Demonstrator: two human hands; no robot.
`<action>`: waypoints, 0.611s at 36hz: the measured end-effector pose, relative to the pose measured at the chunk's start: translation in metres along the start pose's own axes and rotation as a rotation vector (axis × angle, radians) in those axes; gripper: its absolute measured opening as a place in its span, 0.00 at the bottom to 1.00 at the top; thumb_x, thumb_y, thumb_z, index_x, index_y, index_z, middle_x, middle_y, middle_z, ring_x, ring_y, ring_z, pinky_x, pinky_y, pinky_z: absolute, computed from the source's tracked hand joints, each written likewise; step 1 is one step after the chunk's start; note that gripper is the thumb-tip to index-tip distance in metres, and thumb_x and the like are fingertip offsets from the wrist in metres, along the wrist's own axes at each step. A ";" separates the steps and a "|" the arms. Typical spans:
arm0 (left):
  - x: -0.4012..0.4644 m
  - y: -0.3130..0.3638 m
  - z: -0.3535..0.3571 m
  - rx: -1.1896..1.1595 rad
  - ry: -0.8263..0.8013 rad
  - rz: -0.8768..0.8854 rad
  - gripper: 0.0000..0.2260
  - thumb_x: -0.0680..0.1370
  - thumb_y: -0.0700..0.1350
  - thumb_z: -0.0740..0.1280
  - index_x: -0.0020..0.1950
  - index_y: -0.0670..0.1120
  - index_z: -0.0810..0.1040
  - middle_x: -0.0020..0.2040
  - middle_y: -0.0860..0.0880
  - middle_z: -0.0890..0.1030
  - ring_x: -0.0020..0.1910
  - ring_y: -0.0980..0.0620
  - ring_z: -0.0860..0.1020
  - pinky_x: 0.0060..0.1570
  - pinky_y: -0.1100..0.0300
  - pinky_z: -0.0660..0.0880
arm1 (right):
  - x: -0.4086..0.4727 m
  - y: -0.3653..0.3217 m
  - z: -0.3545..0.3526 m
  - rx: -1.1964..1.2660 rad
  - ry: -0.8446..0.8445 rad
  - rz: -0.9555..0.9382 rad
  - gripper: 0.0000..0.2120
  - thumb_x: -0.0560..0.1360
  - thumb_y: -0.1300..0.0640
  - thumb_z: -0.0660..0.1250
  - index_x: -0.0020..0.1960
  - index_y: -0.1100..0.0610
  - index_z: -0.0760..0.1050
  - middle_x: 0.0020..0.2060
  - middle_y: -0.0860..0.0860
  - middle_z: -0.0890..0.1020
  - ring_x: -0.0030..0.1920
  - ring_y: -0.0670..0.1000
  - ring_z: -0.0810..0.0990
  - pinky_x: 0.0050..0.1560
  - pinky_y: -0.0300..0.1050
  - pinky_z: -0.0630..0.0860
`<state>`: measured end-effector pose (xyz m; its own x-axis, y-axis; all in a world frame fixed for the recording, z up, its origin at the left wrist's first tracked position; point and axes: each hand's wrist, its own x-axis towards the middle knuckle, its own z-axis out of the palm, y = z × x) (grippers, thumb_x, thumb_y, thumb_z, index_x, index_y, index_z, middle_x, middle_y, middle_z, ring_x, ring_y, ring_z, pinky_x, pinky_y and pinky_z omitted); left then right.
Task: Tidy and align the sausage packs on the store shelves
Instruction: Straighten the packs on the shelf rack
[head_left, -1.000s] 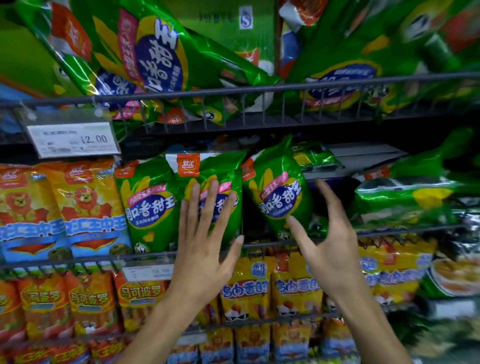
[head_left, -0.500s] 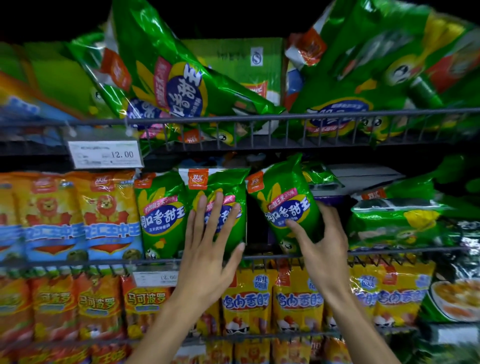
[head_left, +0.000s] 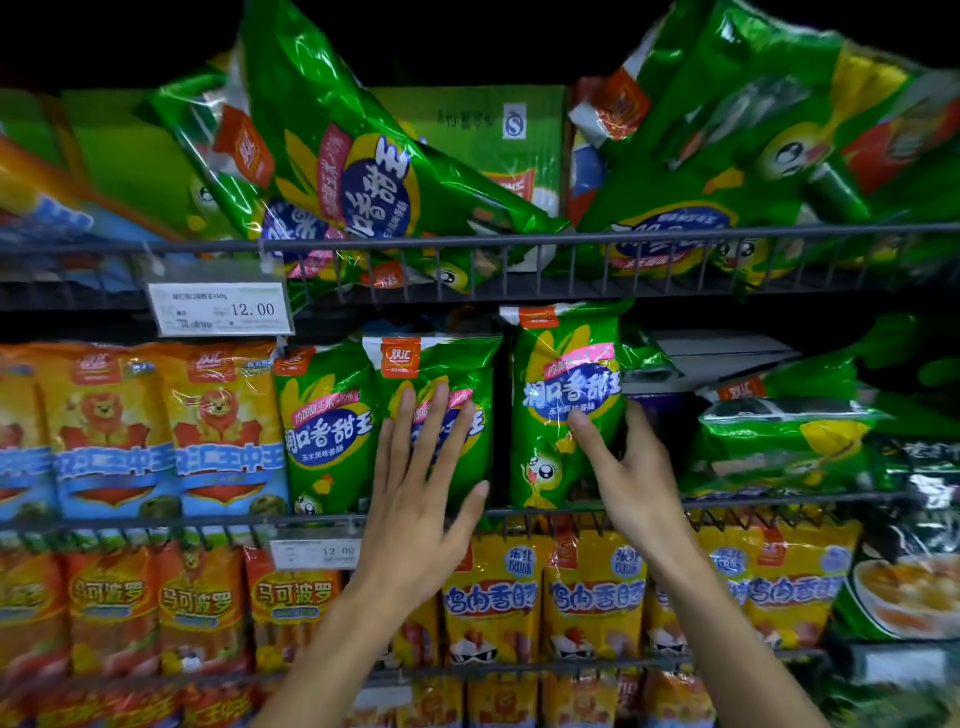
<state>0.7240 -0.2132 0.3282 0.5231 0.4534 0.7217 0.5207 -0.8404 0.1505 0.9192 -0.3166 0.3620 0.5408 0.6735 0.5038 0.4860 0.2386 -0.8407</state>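
Observation:
Three green sausage packs stand on the middle wire shelf (head_left: 753, 501). My left hand (head_left: 418, 499) lies flat with straight fingers on the front of the middle green pack (head_left: 441, 374). My right hand (head_left: 621, 467) grips the right green pack (head_left: 563, 395), thumb on its front and fingers behind its right edge. That pack stands upright, a dark gap apart from the middle pack. The left green pack (head_left: 324, 426) stands untouched beside the orange lion packs (head_left: 156, 431).
The top shelf holds large green packs (head_left: 353, 176) lying tilted over the rail. More green packs (head_left: 789, 441) lie flat at the right of the middle shelf. Yellow packs (head_left: 519, 597) and orange packs (head_left: 208, 603) fill the lower shelf. A price tag (head_left: 221, 309) hangs at left.
My right hand has closed round the right green pack and stood it upright; it leaned before. My left hand stays pressed on the middle pack. The view has tilted upward.

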 end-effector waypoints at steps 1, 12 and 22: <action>0.000 0.000 -0.001 -0.006 0.001 0.002 0.34 0.84 0.55 0.62 0.85 0.52 0.47 0.85 0.50 0.43 0.83 0.44 0.40 0.80 0.46 0.38 | 0.002 -0.002 -0.001 -0.001 -0.002 0.002 0.14 0.80 0.44 0.66 0.61 0.39 0.65 0.51 0.25 0.71 0.52 0.20 0.70 0.51 0.19 0.65; -0.002 0.000 -0.005 -0.085 -0.014 0.021 0.35 0.83 0.52 0.66 0.84 0.52 0.49 0.85 0.52 0.43 0.83 0.45 0.39 0.80 0.45 0.38 | 0.005 0.007 0.014 0.007 -0.041 -0.029 0.13 0.80 0.47 0.68 0.61 0.39 0.70 0.54 0.34 0.80 0.55 0.29 0.78 0.54 0.28 0.73; -0.004 -0.003 -0.008 -0.082 -0.015 0.057 0.35 0.82 0.49 0.69 0.84 0.51 0.54 0.85 0.50 0.45 0.83 0.43 0.41 0.80 0.36 0.45 | 0.000 0.019 -0.007 -0.188 -0.111 0.089 0.26 0.76 0.32 0.62 0.66 0.47 0.72 0.55 0.38 0.81 0.56 0.43 0.80 0.62 0.49 0.76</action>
<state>0.7146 -0.2149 0.3299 0.5604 0.4081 0.7207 0.4330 -0.8862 0.1651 0.9333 -0.3166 0.3475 0.5135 0.7615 0.3955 0.5649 0.0469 -0.8238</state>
